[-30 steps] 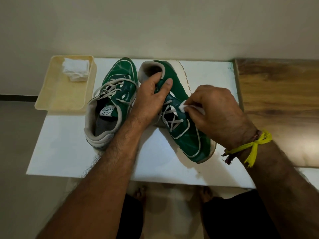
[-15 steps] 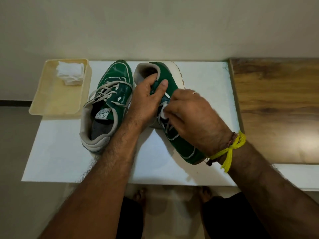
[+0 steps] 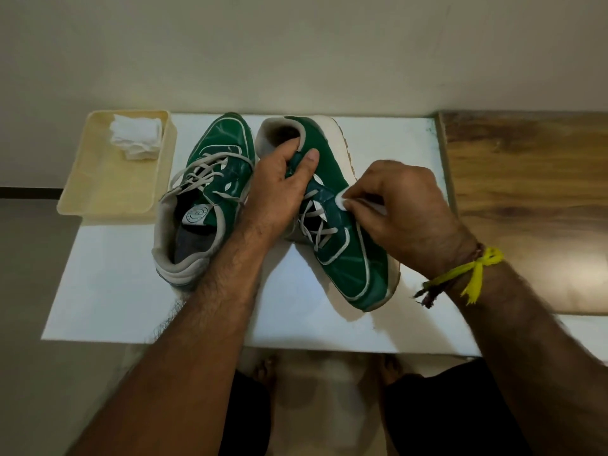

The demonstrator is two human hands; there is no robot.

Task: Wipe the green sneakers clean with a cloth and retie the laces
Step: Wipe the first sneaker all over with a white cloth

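Note:
Two green sneakers with grey laces lie on a white board (image 3: 108, 291). The left sneaker (image 3: 210, 195) lies flat, heel toward me, laces loose. The right sneaker (image 3: 348, 245) is tipped onto its side, toe toward me. My left hand (image 3: 279, 195) grips its collar and tongue, thumb inside the opening. My right hand (image 3: 404, 215) pinches a small white cloth (image 3: 342, 200) and presses it against the green upper beside the laces. Most of the cloth is hidden under my fingers.
A cream plastic tray (image 3: 105, 189) holding folded white cloths (image 3: 138, 136) sits at the board's far left corner. A wooden surface (image 3: 533, 199) adjoins the board on the right. A wall rises right behind. My bare feet show below the near edge.
My right hand with the cloth swept left over the laces half a second ago and has come back to the right side of the upper. My left hand kept its hold.

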